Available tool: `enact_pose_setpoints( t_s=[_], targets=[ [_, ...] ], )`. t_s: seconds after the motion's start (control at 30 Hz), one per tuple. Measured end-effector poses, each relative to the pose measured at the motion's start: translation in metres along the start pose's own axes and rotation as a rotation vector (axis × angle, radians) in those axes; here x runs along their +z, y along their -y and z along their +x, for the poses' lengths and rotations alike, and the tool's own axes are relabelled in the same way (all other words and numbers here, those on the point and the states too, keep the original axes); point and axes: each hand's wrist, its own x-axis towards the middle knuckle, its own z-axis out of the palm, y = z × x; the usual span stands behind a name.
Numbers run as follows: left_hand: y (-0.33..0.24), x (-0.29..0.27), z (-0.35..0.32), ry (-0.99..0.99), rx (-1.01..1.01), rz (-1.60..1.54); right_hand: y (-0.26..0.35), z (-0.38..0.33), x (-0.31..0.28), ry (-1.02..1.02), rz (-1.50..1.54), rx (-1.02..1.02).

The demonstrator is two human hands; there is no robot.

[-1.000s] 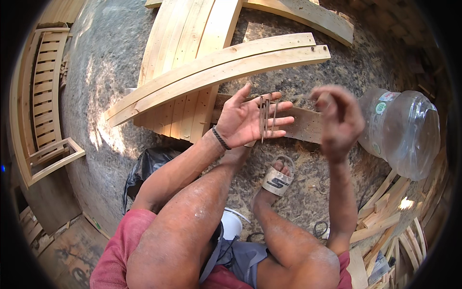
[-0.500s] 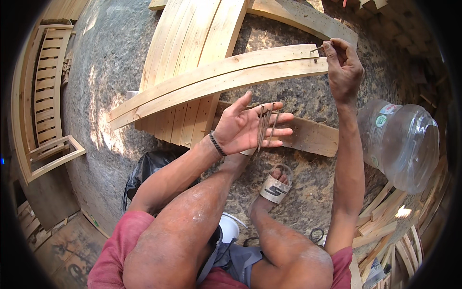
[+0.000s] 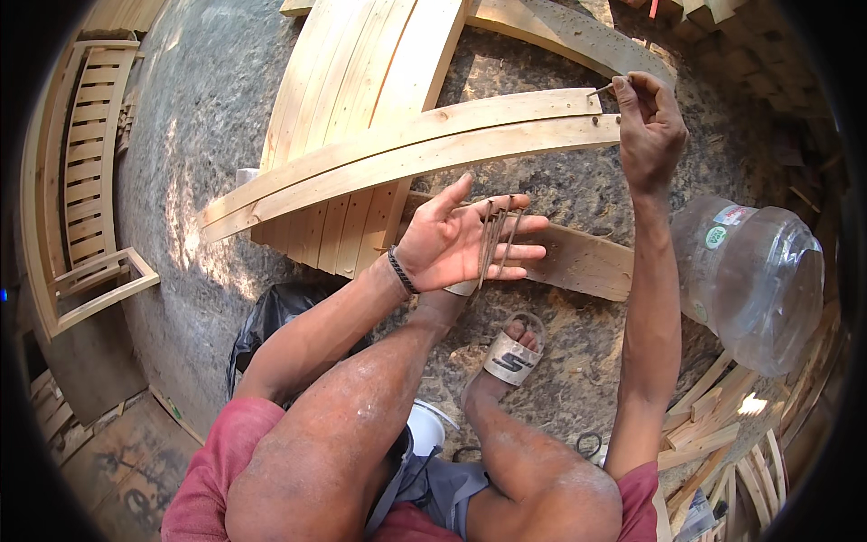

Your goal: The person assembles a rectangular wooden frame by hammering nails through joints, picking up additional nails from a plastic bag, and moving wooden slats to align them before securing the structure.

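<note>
Palm up, my left hand [image 3: 435, 242] has its fingers spread, with several long thin nails [image 3: 493, 237] lying across them. My right hand [image 3: 652, 135] pinches a nail [image 3: 600, 90] at the right end of the upper of two pale wooden strips [image 3: 424, 134]. Another dark nail head [image 3: 595, 121] shows just below it, near the end of the strips. The strips lie side by side across a row of wide pale boards [image 3: 361, 77], and my left hand is below them, apart from the wood.
A large clear plastic water bottle [image 3: 754, 275] lies to the right of my forearm. Loose wood offcuts [image 3: 713, 434] are heaped at the lower right. Slatted wooden frames [image 3: 90, 163] stand at the far left. A black plastic bag [image 3: 257, 339] and a white bucket [image 3: 429, 425] are near my legs.
Little differs. The view has shifted slightly; my left hand remains spread under the nails, and my right hand keeps its pinch on the nail at the strip's end.
</note>
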Motion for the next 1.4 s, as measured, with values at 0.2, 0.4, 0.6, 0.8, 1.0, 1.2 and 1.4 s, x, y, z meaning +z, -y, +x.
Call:
enact_pose_setpoints(
  t_s=[0.2,0.4,0.6,0.8,1.0,1.2,1.4],
  targets=[
    [0.0,-0.003,-0.003,0.002,0.012,-0.004,-0.001,-0.004,-0.002,-0.011,0.012,0.023],
    [0.001,-0.003,-0.004,0.012,0.014,-0.014,-0.002,-0.008,-0.003,-0.054,0.023,0.005],
    [0.001,-0.002,-0.001,0.009,0.01,0.008,0.002,-0.009,-0.001,0.005,-0.11,-0.037],
    [0.003,0.002,0.002,0.016,-0.007,0.001,0.017,-0.006,-0.003,0.204,-0.404,-0.084],
    [0.004,0.005,0.001,-0.001,-0.009,0.019,0.055,-0.049,-0.015,0.33,-0.242,0.02],
    [0.008,0.006,0.0,0.008,-0.034,0.003,0.073,-0.084,-0.01,0.767,-0.172,0.102],
    [0.011,0.006,-0.005,-0.026,-0.042,0.047,0.073,-0.062,-0.022,0.614,0.121,0.344]
  ],
)
